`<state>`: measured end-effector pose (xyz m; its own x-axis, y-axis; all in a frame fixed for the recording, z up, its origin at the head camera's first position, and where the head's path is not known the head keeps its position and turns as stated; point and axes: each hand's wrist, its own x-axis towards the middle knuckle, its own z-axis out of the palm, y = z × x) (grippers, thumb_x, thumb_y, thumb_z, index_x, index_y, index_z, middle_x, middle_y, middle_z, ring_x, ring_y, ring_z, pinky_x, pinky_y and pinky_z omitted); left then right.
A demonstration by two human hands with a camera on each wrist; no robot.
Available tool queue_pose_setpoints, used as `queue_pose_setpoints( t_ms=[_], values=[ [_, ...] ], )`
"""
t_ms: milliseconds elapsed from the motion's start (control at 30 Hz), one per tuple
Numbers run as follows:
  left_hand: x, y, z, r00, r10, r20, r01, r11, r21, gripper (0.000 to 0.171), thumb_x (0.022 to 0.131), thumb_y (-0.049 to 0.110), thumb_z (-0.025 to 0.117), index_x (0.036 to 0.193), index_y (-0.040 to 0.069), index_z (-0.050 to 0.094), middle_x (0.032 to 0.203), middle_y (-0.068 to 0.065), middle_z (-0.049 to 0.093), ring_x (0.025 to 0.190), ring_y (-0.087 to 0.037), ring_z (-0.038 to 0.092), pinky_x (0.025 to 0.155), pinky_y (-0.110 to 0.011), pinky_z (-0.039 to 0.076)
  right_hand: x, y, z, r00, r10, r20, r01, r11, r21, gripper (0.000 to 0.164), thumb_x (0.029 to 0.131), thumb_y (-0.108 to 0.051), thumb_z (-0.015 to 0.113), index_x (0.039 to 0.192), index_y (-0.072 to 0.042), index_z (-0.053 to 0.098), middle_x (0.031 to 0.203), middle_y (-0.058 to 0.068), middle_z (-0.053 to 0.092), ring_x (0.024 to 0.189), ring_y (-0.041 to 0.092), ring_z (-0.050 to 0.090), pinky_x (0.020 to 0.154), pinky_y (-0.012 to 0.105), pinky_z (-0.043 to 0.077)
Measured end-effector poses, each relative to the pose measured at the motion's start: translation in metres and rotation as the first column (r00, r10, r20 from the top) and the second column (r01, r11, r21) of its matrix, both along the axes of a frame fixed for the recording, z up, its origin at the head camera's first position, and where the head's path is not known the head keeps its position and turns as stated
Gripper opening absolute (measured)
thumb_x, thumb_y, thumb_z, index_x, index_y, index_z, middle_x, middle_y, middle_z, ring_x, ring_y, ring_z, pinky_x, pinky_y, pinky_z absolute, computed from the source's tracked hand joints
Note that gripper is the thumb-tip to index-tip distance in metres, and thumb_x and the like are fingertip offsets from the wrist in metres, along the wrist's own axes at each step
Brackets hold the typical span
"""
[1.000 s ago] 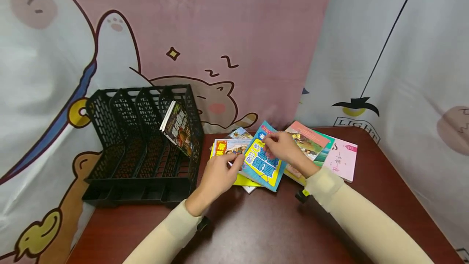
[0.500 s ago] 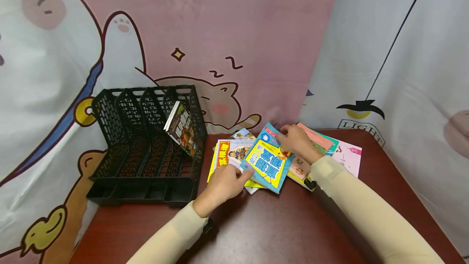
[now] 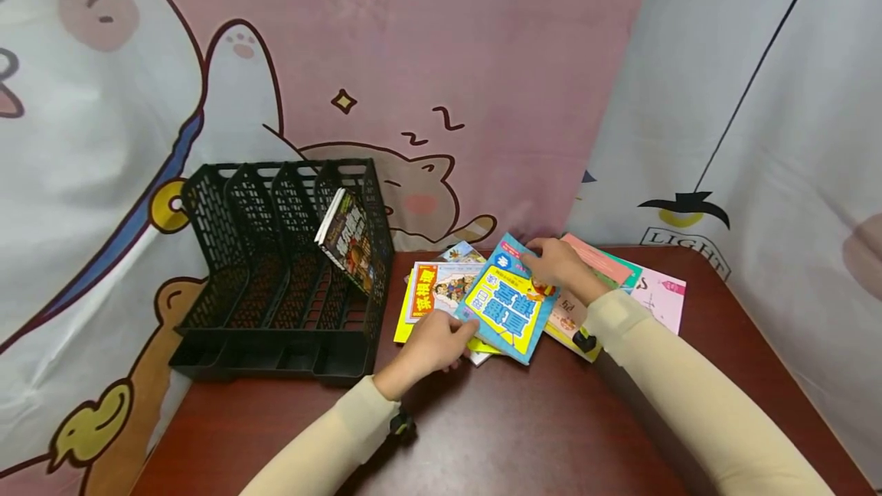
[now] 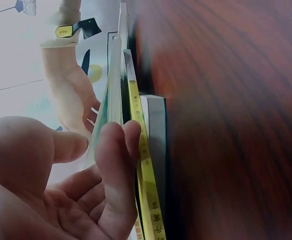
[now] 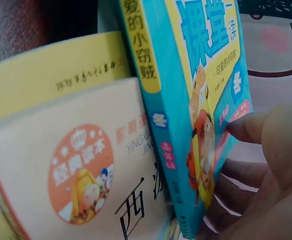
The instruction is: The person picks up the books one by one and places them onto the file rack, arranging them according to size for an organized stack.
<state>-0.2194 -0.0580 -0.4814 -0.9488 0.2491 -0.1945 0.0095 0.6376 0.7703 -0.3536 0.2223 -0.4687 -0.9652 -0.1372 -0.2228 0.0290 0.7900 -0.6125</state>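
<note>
A blue paperback book with a yellow title panel lies on top of the books on the table. My right hand pinches its far right edge; in the right wrist view the thumb is on the cover and the other fingers are behind. At the near left corner my left hand holds the same book between thumb and fingers. Under it lie a comic-style book with a red title block and a yellow book, whose spine shows in the left wrist view.
A black divided file rack stands at the left, with dark-covered books leaning in its right slot. Right of the blue book lie a salmon-and-green book, a peach book and a pink book. A printed curtain hangs behind the table.
My right hand has moved from above the blue book's cover to its far right edge. The left hand has moved slightly nearer, its thumb now over the book's corner. The view has shifted left.
</note>
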Motion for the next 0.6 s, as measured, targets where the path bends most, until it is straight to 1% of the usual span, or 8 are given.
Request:
queue_pose_setpoints(
  t_ms=[133,200,267,333,400,500,567,600],
  values=[
    [0.001,-0.001,-0.001,1.0,0.006,0.014,-0.006,0.999,0.038,0.051,0.11,0.042,0.063,0.078,0.008,0.082,0.073,-0.01,0.08,0.045,-0.016,0.062,0.048,-0.035,0.057,0.003,0.001,0.002,1.0,0.014,-0.014,-0.014,1.0,-0.007,0.071,0.113,-0.05,0.055,0.168,-0.005,0.044,0.142,0.023,0.064,0.08,0.025,0.061,0.081,0.043,0.052],
    [0.0,-0.001,-0.001,1.0,0.009,0.016,-0.01,0.998,0.056,0.049,0.11,0.04,0.063,0.08,0.007,0.083,0.075,-0.012,0.081,0.045,-0.016,0.062,0.05,-0.04,0.06,0.004,0.003,0.002,0.999,0.029,-0.014,-0.029,0.999,-0.025,0.072,0.113,-0.051,0.054,0.167,-0.004,0.045,0.151,0.025,0.06,0.088,0.03,0.063,0.084,0.045,0.053],
    [0.0,-0.002,-0.003,1.0,0.01,0.021,-0.012,0.998,0.064,0.048,0.11,0.04,0.063,0.081,0.007,0.083,0.076,-0.012,0.081,0.045,-0.016,0.062,0.053,-0.043,0.062,0.003,0.006,0.002,0.999,0.042,-0.016,-0.042,0.999,-0.028,0.071,0.113,-0.052,0.053,0.165,-0.003,0.048,0.153,0.025,0.06,0.094,0.031,0.064,0.084,0.045,0.054],
    [0.0,-0.003,-0.004,1.0,0.011,0.024,-0.013,0.997,0.074,0.047,0.11,0.039,0.063,0.083,0.006,0.083,0.076,-0.013,0.082,0.044,-0.015,0.061,0.055,-0.046,0.063,0.003,0.01,0.002,0.998,0.055,-0.011,-0.055,0.998,-0.036,0.066,0.113,-0.053,0.053,0.157,-0.004,0.055,0.142,0.023,0.065,0.094,0.031,0.064,0.082,0.043,0.054],
    [0.0,-0.003,-0.004,0.999,0.014,0.029,-0.016,0.997,0.074,0.047,0.11,0.04,0.063,0.084,0.006,0.084,0.076,-0.013,0.082,0.044,-0.014,0.06,0.055,-0.045,0.063,0.003,0.014,0.002,0.997,0.075,-0.004,-0.075,0.996,-0.046,0.056,0.114,-0.052,0.053,0.139,-0.002,0.064,0.123,0.021,0.067,0.091,0.026,0.059,0.078,0.039,0.05],
    [0.001,-0.004,-0.005,0.999,0.015,0.033,-0.017,0.997,0.079,0.047,0.11,0.04,0.064,0.085,0.006,0.084,0.076,-0.014,0.082,0.043,-0.013,0.059,0.051,-0.04,0.06,0.005,0.021,0.003,0.995,0.096,0.019,-0.094,0.991,-0.099,0.045,0.116,-0.048,0.052,0.111,-0.003,0.058,0.093,0.013,0.056,0.077,0.023,0.049,0.071,0.037,0.043],
    [0.001,-0.004,-0.004,0.999,0.016,0.035,-0.018,0.997,0.077,0.047,0.109,0.041,0.064,0.085,0.006,0.084,0.076,-0.014,0.081,0.043,-0.013,0.059,0.049,-0.035,0.057,0.008,0.024,0.004,0.994,0.107,0.03,-0.102,0.985,-0.139,0.041,0.117,-0.045,0.051,0.106,-0.005,0.053,0.087,0.01,0.051,0.071,0.023,0.044,0.067,0.036,0.041],
    [0.001,-0.004,-0.004,0.999,0.015,0.036,-0.017,0.997,0.074,0.047,0.109,0.042,0.064,0.085,0.006,0.084,0.076,-0.014,0.081,0.043,-0.013,0.059,0.048,-0.033,0.056,0.01,0.025,0.004,0.994,0.105,0.031,-0.099,0.983,-0.154,0.039,0.118,-0.044,0.051,0.108,-0.006,0.054,0.088,0.009,0.051,0.071,0.022,0.044,0.066,0.036,0.041]
  ],
)
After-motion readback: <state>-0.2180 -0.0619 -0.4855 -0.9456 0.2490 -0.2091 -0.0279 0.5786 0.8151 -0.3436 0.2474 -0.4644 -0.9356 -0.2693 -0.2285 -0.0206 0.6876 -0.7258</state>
